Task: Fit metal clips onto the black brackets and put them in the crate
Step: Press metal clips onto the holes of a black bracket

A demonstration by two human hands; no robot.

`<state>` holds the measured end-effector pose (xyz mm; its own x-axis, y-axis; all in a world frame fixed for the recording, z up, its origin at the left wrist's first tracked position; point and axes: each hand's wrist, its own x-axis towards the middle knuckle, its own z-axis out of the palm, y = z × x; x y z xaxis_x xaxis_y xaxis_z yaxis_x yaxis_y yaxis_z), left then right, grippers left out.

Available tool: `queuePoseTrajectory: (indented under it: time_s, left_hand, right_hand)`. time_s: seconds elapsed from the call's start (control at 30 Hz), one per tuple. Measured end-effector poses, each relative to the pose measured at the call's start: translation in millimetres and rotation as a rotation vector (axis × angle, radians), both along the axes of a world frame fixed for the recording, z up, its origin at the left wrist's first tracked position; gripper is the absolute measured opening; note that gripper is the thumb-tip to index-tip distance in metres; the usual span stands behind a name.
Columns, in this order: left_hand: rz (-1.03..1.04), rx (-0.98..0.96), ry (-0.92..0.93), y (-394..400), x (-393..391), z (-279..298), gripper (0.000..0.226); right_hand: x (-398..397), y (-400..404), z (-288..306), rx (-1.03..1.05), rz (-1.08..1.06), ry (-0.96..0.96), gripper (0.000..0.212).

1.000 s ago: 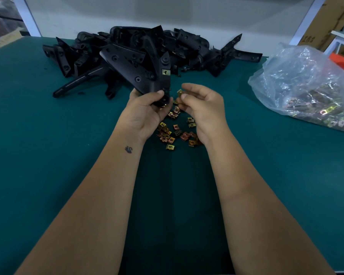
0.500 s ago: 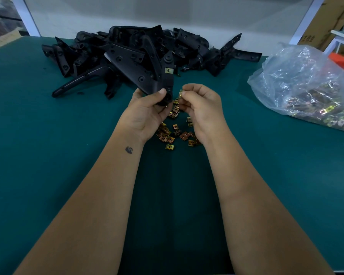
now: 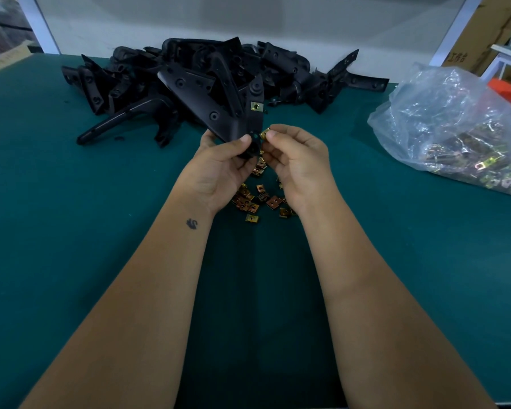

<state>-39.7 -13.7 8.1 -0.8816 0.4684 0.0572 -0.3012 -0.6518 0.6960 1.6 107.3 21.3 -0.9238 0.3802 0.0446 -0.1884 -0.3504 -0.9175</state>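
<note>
**Second clip brought up to the bracket edge**

Our left hand (image 3: 219, 169) curls round the lower end of the black angled plastic bracket (image 3: 207, 95) and holds it raised above the green counter (image 3: 71, 231). Over the last second we have tipped the bracket more upright and lifted it slightly. One small brass-coloured metal clip (image 3: 256, 106) already sits on the bracket's right-hand arm, above our fingers. Our right hand (image 3: 298, 160) pinches a second brass-coloured clip (image 3: 265, 133) between thumb and forefinger; a second ago it was held apart from the bracket, and now it touches the bracket's edge just beside a hole near our left thumb. We judge that the clip is lined up to slide on, but not yet seated.

Loose clips (image 3: 260, 199) lie scattered on the counter beneath and between our wrists. The heap of unfitted black brackets (image 3: 278, 66) lies beyond our hands, and a clear plastic bag of clips (image 3: 443, 119) is well off to our right. We see no crate.
</note>
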Motion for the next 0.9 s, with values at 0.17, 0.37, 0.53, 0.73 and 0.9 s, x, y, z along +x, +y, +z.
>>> queuePoseTrajectory:
  time_s: [0.17,0.37,0.53,0.73,0.9]
  left_hand:
    - [0.002,0.05,-0.015,-0.4,-0.5,-0.2,0.041]
    - [-0.013,0.067,-0.007,-0.9,-1.0,-0.5,0.043]
    - [-0.016,0.043,0.002,-1.2,-1.0,-0.6,0.042]
    - [-0.01,0.059,0.002,-1.5,-1.3,-1.4,0.043]
    - [-0.01,0.089,-0.007,-2.7,-1.6,-1.2,0.04]
  right_hand:
    - [0.8,-0.5,-1.4,0.062,0.065,-0.006,0.012]
    - [1.0,-0.3,-0.5,-0.018,0.062,-0.018,0.013]
    - [1.1,0.9,-0.6,-0.034,0.088,-0.017,0.013]
    - [0.3,3.6,-2.1,-0.083,0.116,-0.019,0.011]
    - [0.6,1.8,-3.1,-0.046,0.137,-0.006,0.013]
